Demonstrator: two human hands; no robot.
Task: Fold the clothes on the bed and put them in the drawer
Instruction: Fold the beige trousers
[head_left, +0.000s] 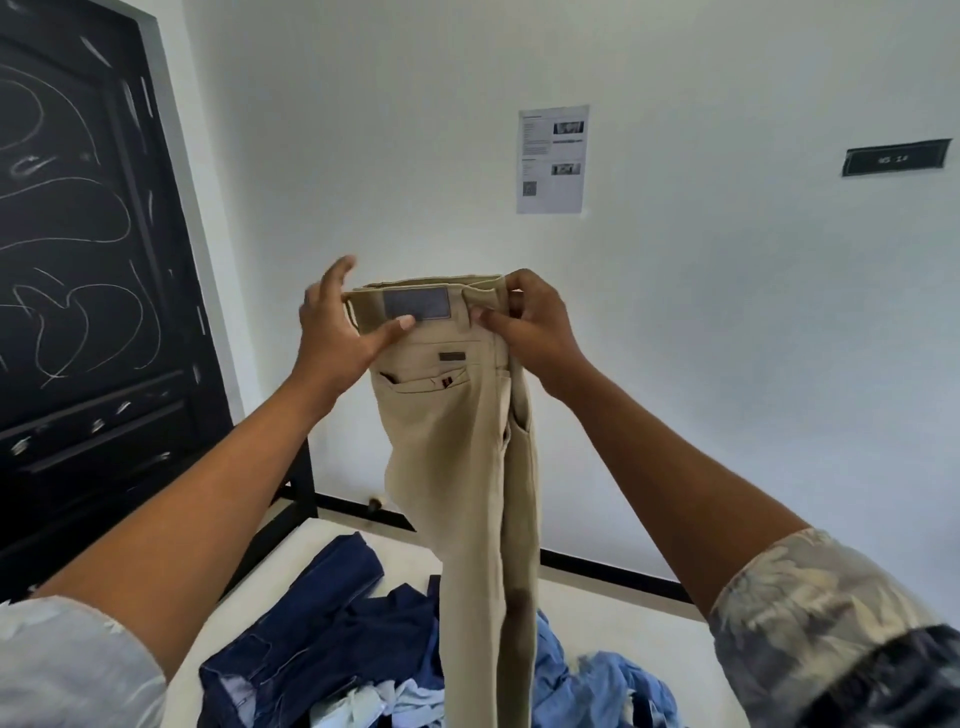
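Both hands, the left hand (340, 332) and the right hand (530, 325), grip the waistband of the khaki trousers (467, 441), held high above the bed (291, 561) so the legs hang straight for folding.

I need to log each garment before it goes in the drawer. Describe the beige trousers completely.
The beige trousers look like sturdy cotton twill. They hang upright in the air, doubled lengthwise so the legs lie together, waistband at the top. A grey patch sits on the waistband, with a small dark label and a back pocket below it. The left hand presses its thumb under the patch; the right hand pinches the waistband's other end. The legs drop over the pile of blue clothes on the bed; their hems are out of view.
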